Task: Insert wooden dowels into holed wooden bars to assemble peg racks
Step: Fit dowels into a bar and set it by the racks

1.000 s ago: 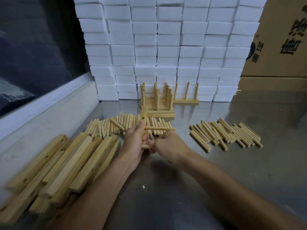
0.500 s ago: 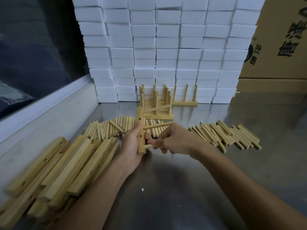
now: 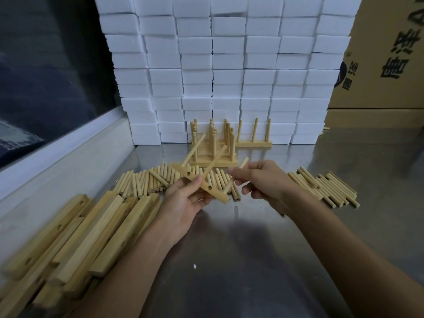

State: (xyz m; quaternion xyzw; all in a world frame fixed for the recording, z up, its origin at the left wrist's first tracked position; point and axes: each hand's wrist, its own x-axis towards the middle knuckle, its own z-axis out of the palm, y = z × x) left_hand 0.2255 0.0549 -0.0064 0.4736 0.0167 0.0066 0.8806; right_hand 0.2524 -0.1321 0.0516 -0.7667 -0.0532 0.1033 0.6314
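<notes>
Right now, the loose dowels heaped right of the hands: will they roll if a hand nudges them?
Probably. The loose dowels are round and lie on smooth, shiny metal table, so a sideways nudge likely sets them rolling. They look stiff and light. Packed side by side, neighbours may check the roll at first.

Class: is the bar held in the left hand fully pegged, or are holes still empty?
Partly pegged: the bar carries two dowels, and two holes show empty.

Two hands: left hand [image 3: 183, 203], right hand [image 3: 263, 180]. One holed bar [image 3: 202, 185] is held, carrying two dowels, with one loose dowel [image 3: 236, 177] beside it. Two dowel piles, one bar stack [image 3: 75, 237]; exact counts unclear.
</notes>
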